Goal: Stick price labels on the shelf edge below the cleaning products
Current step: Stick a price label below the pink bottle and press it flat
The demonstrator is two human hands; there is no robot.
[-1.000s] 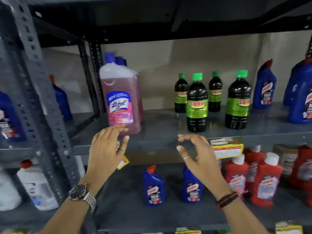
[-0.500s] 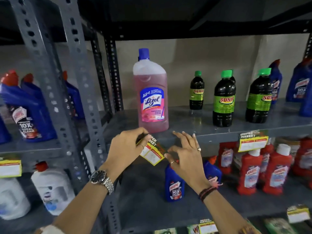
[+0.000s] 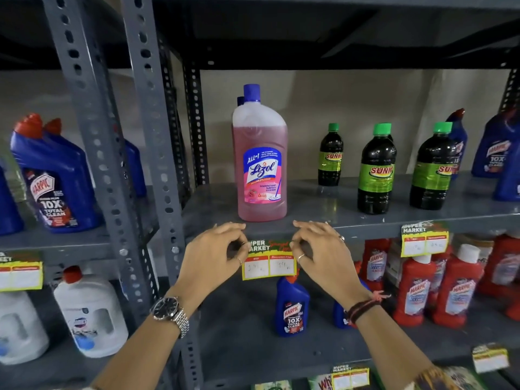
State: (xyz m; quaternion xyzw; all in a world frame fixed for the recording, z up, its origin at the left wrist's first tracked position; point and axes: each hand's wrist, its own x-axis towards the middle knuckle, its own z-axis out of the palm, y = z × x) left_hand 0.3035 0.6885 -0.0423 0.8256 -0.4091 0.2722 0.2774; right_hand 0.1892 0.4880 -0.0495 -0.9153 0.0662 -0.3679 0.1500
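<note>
Since half a second ago, the yellow-and-green paper price label (image 3: 268,260) is levelled against the grey metal shelf edge (image 3: 365,229) under the pink Lizol bottle (image 3: 260,164) — pinched at both top corners by left hand (image 3: 209,257) and right hand (image 3: 326,256). Pressing-down is left; neighbouring labels are already stuck.

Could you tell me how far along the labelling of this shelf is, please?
Done: one label already hangs on the shelf edge below the Sunny bottles. In hand: the left hand and right hand hold a second label against the edge under the Lizol bottle. Left: pressing it flat.
</note>
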